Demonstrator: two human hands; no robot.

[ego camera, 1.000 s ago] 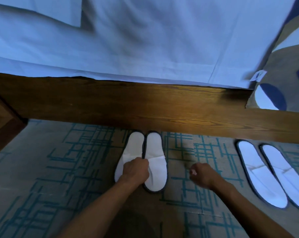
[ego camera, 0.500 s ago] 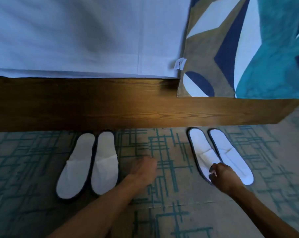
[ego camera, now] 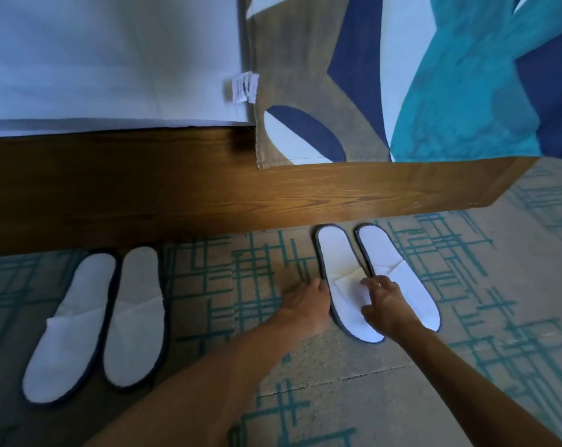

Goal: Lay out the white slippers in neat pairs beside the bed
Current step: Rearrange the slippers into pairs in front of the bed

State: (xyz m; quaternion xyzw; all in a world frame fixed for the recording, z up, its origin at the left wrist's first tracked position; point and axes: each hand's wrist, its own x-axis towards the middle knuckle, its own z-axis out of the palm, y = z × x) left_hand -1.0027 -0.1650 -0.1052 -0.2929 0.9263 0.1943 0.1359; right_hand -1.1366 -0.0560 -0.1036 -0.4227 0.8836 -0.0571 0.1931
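Note:
Two pairs of white slippers with dark edging lie on the carpet beside the wooden bed frame (ego camera: pixel 208 201). The left pair (ego camera: pixel 96 321) lies side by side at the lower left, untouched. The right pair (ego camera: pixel 376 275) lies further right, heels toward the bed. My left hand (ego camera: pixel 305 304) rests on the carpet against the left edge of that pair's left slipper (ego camera: pixel 341 279). My right hand (ego camera: pixel 382 304) hovers over the toe part of the same slipper, fingers spread, beside the right slipper (ego camera: pixel 402 279). Neither hand holds anything.
White bed linen (ego camera: pixel 105 59) hangs above the frame at left, and a patterned blue, teal and brown bed runner (ego camera: pixel 402 75) drapes over it at right. The floor is beige carpet (ego camera: pixel 353 382) with teal lines. The bed frame's corner ends at the far right.
The view has swung right. My left hand left the left pair and moved over to the right pair. My right hand moved onto the right pair's left slipper.

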